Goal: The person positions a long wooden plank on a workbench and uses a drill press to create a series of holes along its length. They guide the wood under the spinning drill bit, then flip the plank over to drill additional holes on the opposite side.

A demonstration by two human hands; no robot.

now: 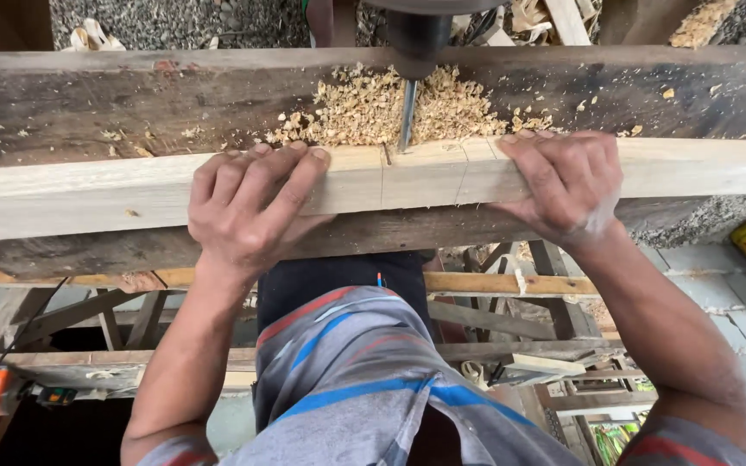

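On pale plank (131,194), L hand (248,207) & R hand (567,185) press flat, fingers curled over edge.

One head-worn camera is looking steeply down and slightly forward, from close above the person's own chest. It is facing the pale wooden beam (131,194) running across the frame on the dark desk (88,103), with the left hand (248,211) and right hand (567,185) lying near, and the ground showing beneath.
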